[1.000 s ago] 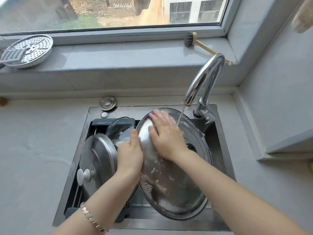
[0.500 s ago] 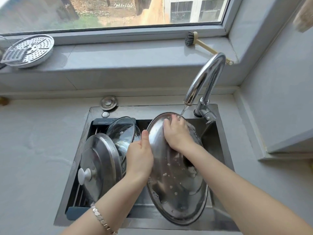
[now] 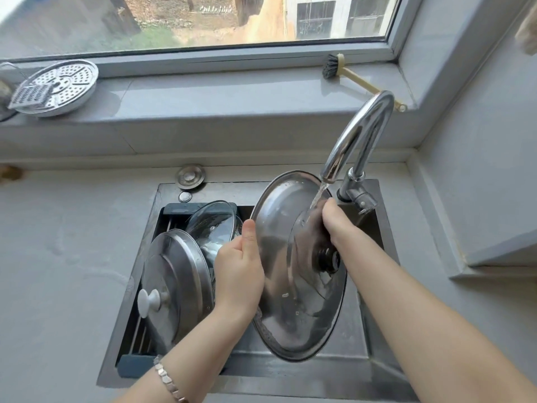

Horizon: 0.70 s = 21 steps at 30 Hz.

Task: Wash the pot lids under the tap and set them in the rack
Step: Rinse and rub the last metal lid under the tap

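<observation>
A large steel pot lid (image 3: 293, 289) stands almost on edge over the sink, under the running tap (image 3: 356, 138). My left hand (image 3: 239, 269) grips its left rim, thumb up. My right hand (image 3: 334, 222) rests on its right side near the top, in the water stream, above the lid's dark knob (image 3: 328, 258). In the rack (image 3: 139, 335) at the sink's left lean a steel lid with a white knob (image 3: 174, 283) and, behind it, a glass lid (image 3: 213, 225).
The steel sink (image 3: 360, 335) is set in a grey counter (image 3: 64, 257). A sink plug (image 3: 190, 176) lies behind it. On the window sill sit a perforated steamer plate (image 3: 62, 87) with a small grater, and a dish brush (image 3: 356, 77).
The big lid has turned more upright and swung round, so its knob side now shows at the right. My right hand moved from its inner face to the right side under the stream.
</observation>
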{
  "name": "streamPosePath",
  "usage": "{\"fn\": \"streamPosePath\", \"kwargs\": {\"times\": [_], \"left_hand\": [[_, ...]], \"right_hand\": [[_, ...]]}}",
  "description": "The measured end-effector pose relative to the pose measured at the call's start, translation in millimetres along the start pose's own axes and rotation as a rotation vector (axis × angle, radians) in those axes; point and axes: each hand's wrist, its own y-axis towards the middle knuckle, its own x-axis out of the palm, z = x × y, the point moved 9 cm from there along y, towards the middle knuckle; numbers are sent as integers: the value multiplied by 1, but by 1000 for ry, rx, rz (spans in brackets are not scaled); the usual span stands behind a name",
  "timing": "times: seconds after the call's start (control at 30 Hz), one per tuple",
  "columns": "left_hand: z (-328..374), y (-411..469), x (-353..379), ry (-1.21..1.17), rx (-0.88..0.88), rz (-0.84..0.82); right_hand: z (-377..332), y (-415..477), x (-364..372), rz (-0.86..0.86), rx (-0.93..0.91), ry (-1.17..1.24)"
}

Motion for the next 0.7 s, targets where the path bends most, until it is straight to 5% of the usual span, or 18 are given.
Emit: {"fn": "streamPosePath", "kwargs": {"times": [0.1,0.2,0.4,0.5,0.7], "left_hand": [[-3,3,3,-20,-17,-5],[-8,13,3,-56,-68,25],[-20,40,-8,-310,-197,85],[-31,37,-15,-336,-240,146],[-25,26,-18,-298,-227,221]], "right_hand": [[-54,-45,6,176,-342,-265],[-90,-127,38,153,-852,-415],[-31,-224,73,121,-1658,-642],[0,-207,58,174,-1717,-720],[-38,-186,49,242,-1415,-529]]}}
